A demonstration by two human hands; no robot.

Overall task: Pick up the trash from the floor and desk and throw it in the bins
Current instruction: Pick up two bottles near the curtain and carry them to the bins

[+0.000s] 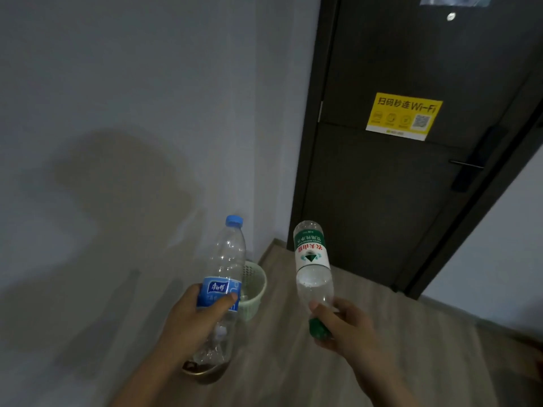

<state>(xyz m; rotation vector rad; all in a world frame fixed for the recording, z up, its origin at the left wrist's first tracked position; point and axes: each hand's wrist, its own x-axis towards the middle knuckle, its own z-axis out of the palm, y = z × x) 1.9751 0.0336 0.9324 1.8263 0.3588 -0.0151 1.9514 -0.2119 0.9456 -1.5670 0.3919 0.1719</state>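
My left hand (192, 321) grips a clear plastic bottle (226, 259) with a blue cap and blue label, held upright by its middle. My right hand (343, 327) holds a second clear bottle (313, 259) with a green and white label upside down, fingers wrapped round its neck near the green cap. A little water sits in that bottle. A pale green basket bin (254, 284) stands on the floor by the wall, just behind and between the two bottles.
A second, dark round bin (205, 373) sits on the floor under my left hand, partly hidden. A white wall fills the left side. A dark door (396, 186) with a yellow Wi-Fi sticker stands ahead on the right. The floor is light wood.
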